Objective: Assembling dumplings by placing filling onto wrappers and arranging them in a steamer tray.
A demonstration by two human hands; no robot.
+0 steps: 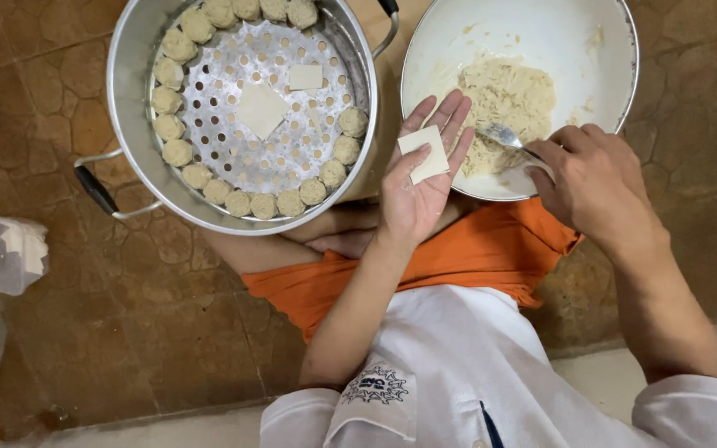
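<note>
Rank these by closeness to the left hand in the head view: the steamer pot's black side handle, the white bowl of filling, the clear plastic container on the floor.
From the left hand:
1. White bowl of filling, right beside the fingertips.
2. Black side handle of the steamer pot, across the pot.
3. Clear plastic container, at the far edge on the floor.

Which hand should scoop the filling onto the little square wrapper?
Probably the right hand: it already holds the spoon in the filling of the white bowl. The left hand lies open, palm up, under the wrapper.
</note>
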